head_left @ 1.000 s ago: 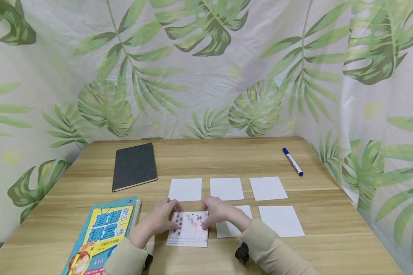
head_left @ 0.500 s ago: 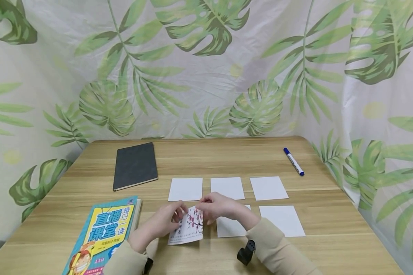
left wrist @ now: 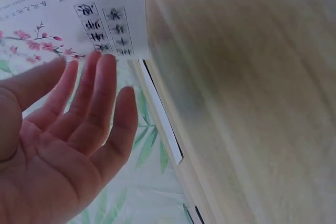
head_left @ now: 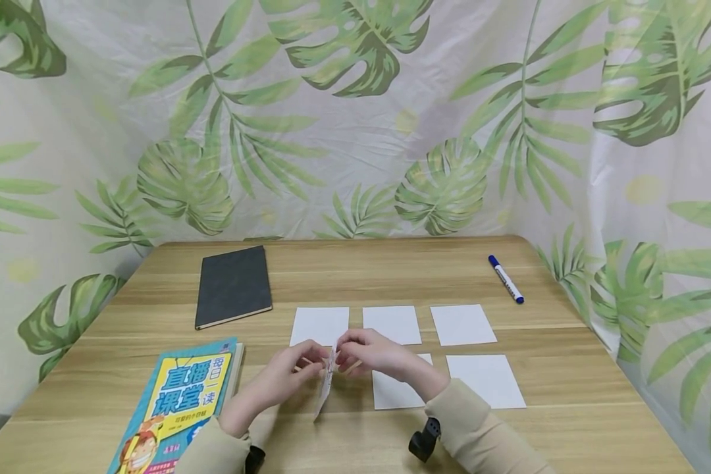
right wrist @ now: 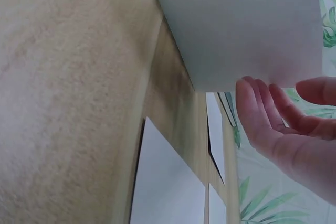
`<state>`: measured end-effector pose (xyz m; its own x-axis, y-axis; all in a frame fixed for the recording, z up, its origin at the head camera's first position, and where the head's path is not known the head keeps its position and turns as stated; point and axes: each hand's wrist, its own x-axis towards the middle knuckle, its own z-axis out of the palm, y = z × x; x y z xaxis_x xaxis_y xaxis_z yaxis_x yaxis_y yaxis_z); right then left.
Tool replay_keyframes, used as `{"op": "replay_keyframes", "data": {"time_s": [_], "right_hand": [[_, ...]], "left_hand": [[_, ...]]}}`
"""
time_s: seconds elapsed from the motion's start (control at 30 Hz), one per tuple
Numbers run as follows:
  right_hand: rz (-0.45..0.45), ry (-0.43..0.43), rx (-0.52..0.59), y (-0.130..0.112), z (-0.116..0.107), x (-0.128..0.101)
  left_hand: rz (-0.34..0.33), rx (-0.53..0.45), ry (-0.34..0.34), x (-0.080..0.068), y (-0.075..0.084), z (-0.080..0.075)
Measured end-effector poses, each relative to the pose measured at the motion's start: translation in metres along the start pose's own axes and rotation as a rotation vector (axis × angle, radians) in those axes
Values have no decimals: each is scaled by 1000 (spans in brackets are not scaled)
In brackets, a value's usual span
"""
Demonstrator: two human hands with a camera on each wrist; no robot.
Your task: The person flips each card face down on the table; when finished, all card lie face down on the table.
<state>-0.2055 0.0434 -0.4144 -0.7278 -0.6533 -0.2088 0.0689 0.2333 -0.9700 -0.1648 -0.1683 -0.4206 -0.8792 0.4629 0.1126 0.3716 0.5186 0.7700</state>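
A square printed card [left wrist: 68, 19], with pink blossoms and lettering, stands nearly on edge between the two hands. From the head view only a narrow slant of the card [head_left: 326, 388] shows. My right hand [head_left: 370, 352] holds the card near its upper far edge; in the right wrist view its fingertips [right wrist: 245, 85] lie against the blank back. My left hand [head_left: 284, 372] faces the printed side with spread, gently bent fingers. Its fingertips [left wrist: 106, 62] reach the card's edge, the thumb apart from them.
Blank white squares lie in two rows, with one square [head_left: 320, 326] behind the hands and another [head_left: 399, 388] under the right forearm. A blue picture book [head_left: 178, 401] lies left, a dark notebook [head_left: 234, 286] behind it. A marker [head_left: 505, 279] is at the back right.
The card lay flat with its print up; its right side has been lifted and swung leftward until it stands nearly upright. The right hand moved left with it, close to the left hand.
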Motion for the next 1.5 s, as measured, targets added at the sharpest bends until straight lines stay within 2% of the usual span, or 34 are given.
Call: {"op": "replay_keyframes", "data": {"time_s": [0.1, 0.2, 0.37, 0.6, 0.8, 1.03, 1.17, 1.5], "right_hand": [[-18, 25, -95, 2, 4, 2], [-35, 44, -163, 4, 7, 4], [-73, 27, -292, 9, 11, 6], [-130, -10, -490, 14, 15, 9], [-163, -21, -550, 13, 17, 10], [-171, 7, -587, 15, 16, 12], [-155, 47, -642, 14, 15, 12], [-71, 90, -926, 12, 23, 10]], "left_hand": [[-55, -55, 22, 2, 1, 1], [-149, -102, 74, 4, 4, 2], [-301, -104, 175, 6, 9, 2], [-421, -133, 209, 2, 15, -7], [-446, -112, 211, -2, 11, -14], [-395, 104, 283, 0, 5, -12], [-416, 178, 298, 4, 7, -4], [-436, 323, 159, 13, 3, 7]]}}
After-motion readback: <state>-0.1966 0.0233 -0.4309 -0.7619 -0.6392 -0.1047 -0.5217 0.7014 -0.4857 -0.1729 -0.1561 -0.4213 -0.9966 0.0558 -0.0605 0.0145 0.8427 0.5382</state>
